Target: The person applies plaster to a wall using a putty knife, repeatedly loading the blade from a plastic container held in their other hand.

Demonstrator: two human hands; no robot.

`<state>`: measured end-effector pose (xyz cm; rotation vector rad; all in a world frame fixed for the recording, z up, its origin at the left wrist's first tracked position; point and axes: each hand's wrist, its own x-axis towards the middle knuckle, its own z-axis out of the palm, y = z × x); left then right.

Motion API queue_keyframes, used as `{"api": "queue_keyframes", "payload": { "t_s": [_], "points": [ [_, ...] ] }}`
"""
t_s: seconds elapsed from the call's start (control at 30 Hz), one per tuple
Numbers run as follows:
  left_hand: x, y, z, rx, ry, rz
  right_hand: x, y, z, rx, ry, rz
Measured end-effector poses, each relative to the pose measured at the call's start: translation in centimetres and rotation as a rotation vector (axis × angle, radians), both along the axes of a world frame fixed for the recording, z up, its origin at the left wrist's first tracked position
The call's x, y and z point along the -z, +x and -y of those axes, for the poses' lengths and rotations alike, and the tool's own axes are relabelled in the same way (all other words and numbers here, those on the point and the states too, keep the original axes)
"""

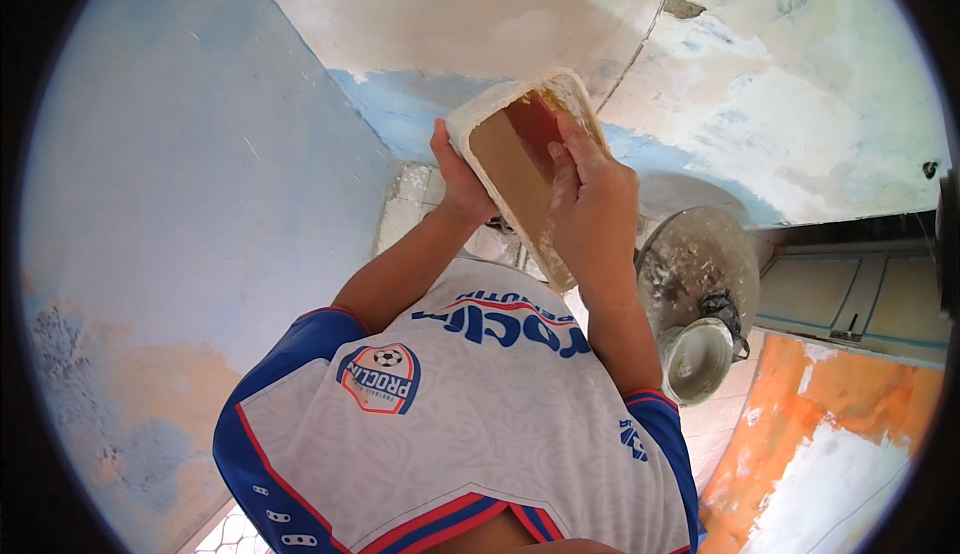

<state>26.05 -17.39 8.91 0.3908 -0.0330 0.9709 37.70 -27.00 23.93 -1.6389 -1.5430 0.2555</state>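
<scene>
In front of my chest I hold a long rectangular tub with a pale, crusted rim, tilted so its tan inside shows. My left hand grips the tub's left side, thumb up along the outer wall. Inside the upper end lies a flat reddish blade, which looks like a putty scraper. My right hand reaches over the right rim with its fingers closed at the scraper's edge. Its handle, if it has one, is hidden by the hand.
A patched wall with a crack stands ahead; a blue wall rises close at left. At right are a splattered round surface, a pale bucket, a black bag and an orange-and-white painted surface.
</scene>
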Motion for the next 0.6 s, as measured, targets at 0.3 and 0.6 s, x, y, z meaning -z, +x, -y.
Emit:
{"api": "queue_keyframes", "payload": {
  "t_s": [0.3, 0.6],
  "points": [
    [1.3, 0.4, -0.9, 0.065, 0.000, 0.197, 0.4, 0.3, -0.1, -0.097, 0.009, 0.014],
    [1.3, -1.1, -2.7, -0.105, -0.070, -0.102, 0.0, -1.7, -2.3, -0.125, -0.061, 0.067]
  ]
}}
